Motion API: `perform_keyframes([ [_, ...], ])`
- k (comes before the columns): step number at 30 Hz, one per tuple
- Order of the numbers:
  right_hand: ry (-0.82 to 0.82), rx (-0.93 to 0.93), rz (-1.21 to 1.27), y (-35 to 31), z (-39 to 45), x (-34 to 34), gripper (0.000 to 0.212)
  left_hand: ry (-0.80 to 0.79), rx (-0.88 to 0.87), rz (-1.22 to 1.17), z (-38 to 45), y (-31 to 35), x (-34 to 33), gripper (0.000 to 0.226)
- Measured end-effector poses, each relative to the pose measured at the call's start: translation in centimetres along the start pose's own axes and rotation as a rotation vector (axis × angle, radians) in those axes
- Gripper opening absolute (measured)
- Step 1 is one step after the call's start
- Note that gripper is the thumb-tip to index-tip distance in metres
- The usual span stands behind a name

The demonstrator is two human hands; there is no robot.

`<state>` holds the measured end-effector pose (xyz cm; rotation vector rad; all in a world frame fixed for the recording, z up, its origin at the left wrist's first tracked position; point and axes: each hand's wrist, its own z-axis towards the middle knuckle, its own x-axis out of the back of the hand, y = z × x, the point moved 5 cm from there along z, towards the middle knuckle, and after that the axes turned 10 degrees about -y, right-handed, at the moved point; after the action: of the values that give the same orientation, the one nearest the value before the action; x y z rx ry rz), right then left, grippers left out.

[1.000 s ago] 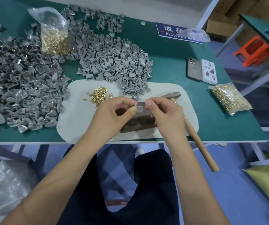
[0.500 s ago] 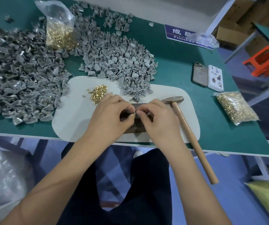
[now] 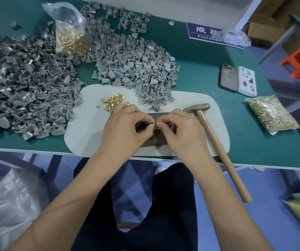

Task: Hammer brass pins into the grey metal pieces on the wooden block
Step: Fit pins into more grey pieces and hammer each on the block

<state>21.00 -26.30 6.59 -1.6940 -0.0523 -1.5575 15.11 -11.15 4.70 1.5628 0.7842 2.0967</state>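
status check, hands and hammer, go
Left hand and right hand pinch one grey piece over the block. Hammer lies untouched. Nothing blocking.

Both forearms are seen bare from the elbow down, with no sleeves reaching into view. The left hand [image 3: 122, 127] and the right hand [image 3: 181, 132] are ungloved, and no rings, watch or bracelet can be made out. Short, unpainted fingernails are shown. The legs are covered by dark navy trousers [image 3: 171, 205].
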Motion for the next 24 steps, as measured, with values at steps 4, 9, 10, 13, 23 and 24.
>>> perform_keyframes([
  [4, -0.035, 0.008, -0.04, -0.8, -0.1, 0.5, 0.011, 0.004, 0.001, 0.003, 0.1, -0.2, 0.0, 0.007],
  [9, -0.139, -0.005, -0.448, -3.0, 0.8, 0.4, 0.016, -0.014, 0.003, 0.001, 0.2, -0.5, -0.2, 0.011],
  [10, -0.159, -0.014, -0.483, -3.3, 0.8, 0.3, 0.016, -0.016, 0.005, -0.002, 0.2, -0.5, -0.2, 0.011],
  [13, -0.172, -0.034, -0.434, -3.3, 1.0, 0.7, 0.019, 0.0, 0.002, -0.003, 0.1, -0.6, -0.2, 0.011],
  [23, -0.173, -0.049, -0.068, -0.9, 1.3, 0.7, 0.013, 0.001, -0.043, 0.087, 0.0, -0.2, -0.1, 0.009],
  [24, -0.15, -0.039, -0.044, -0.8, 1.2, 0.7, 0.013, 0.001, -0.044, 0.1, 0.0, -0.1, -0.1, 0.009],
])
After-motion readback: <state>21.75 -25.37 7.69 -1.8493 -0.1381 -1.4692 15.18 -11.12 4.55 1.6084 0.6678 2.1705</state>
